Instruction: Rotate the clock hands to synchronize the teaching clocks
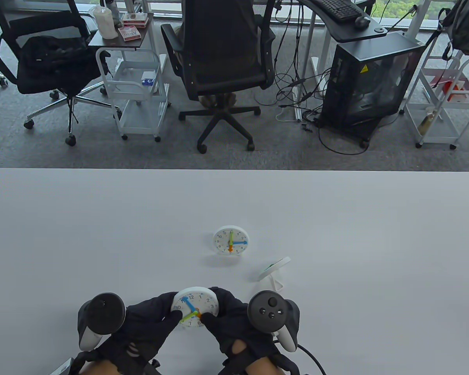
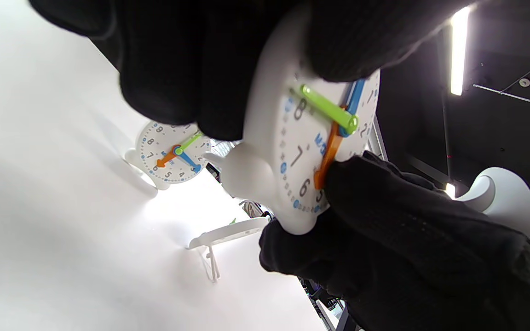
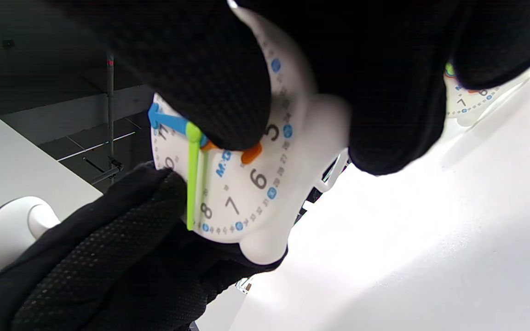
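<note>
Table view: three teaching clocks on one white table [image 1: 101, 234]. Clock 1, the held clock [image 1: 196, 307], is at 6 o'clock of the table, lifted between two gloved hands. Clock 2, the standing clock [image 1: 231, 240], stands upright near the table's centre, at 12 o'clock of the held clock and well apart from it. Clock 3, the side-on clock [image 1: 274, 268], stands on its foot at 4 o'clock of the standing clock, seen edge-on, its dial not readable.

Each readable dial carries three hands: one blue, one green, one orange. On the standing clock green points to 12, blue to 3, orange to 6. On the held clock, blue points near 11 and green near 8; the orange hand [image 2: 328, 155] reaches toward 5–6.

Left hand [image 1: 150, 318]: fingers curled around the held clock's rim at its 9 o'clock side, gripping it. Right hand [image 1: 234, 318]: fingers wrapped behind the rim at the 3 o'clock side, with one fingertip [image 2: 352, 177] touching the orange hand's tip on the dial.

One tracker sits on the back of each hand, two in all: left tracker [image 1: 101, 314] and right tracker [image 1: 272, 312].

Beyond the table's 12 o'clock edge: two office chairs, three white carts, one black computer case.
</note>
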